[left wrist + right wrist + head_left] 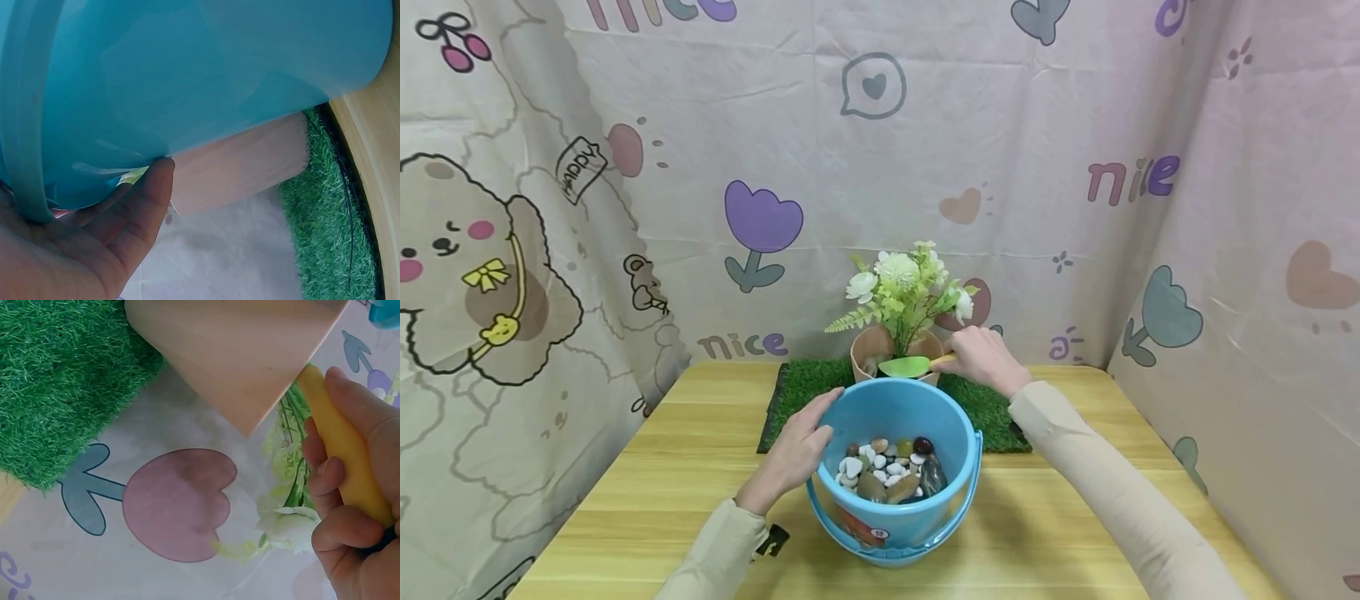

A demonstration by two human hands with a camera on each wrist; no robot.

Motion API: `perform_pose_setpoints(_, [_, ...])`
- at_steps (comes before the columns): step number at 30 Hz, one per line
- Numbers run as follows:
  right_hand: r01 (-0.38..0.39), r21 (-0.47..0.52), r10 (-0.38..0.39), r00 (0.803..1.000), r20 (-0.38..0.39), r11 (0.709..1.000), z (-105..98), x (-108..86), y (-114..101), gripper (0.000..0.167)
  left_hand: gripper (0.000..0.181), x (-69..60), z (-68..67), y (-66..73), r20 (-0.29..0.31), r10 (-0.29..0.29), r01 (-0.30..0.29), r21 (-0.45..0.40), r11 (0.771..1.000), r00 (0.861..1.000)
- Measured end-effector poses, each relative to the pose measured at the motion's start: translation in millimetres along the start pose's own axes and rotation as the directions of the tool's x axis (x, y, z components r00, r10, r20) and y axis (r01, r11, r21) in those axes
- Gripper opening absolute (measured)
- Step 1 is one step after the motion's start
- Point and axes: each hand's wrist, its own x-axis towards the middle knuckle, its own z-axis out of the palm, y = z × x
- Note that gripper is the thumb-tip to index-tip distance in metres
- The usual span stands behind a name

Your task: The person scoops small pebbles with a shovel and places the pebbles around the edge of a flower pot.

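A blue bucket point(891, 408) stands on the table with white, brown and dark stones point(891, 475) lying in its bottom. My left hand point(797, 446) holds the bucket's left rim, with a finger against the outer wall in the left wrist view. Beyond the bucket, my right hand point(987, 358) grips the yellow handle point(347, 444) of a small trowel. The trowel's green blade point(904, 367) is over the mouth of a pinkish flowerpot point(861, 354), whose front is partly hidden by the bucket. White flowers and green leaves point(898, 292) rise from the pot.
A mat of artificial grass point(981, 408) lies beneath the pot. The bucket's handle point(973, 492) hangs down round its front. Printed cloth point(880, 167) hangs behind and beside the wooden table point(1060, 517).
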Motion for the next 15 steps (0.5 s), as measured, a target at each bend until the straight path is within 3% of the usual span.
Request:
perform_pose_setpoints(7, [-0.024, 0.052, 0.025, 1.000, -0.013, 0.998, 3.4, -8.3, 1.8, 0.047, 0.059, -0.3, 0.5, -0.1, -0.002, 0.002, -0.002, -0.003, 1.000, 1.000])
perform_pose_setpoints(15, [-0.032, 0.121, 0.034, 0.999, -0.017, 0.992, 2.9, -21.5, 1.5, 0.030, 0.059, 0.1, 0.9, 0.1, -0.005, 0.000, 0.000, -0.006, 1.000, 1.000])
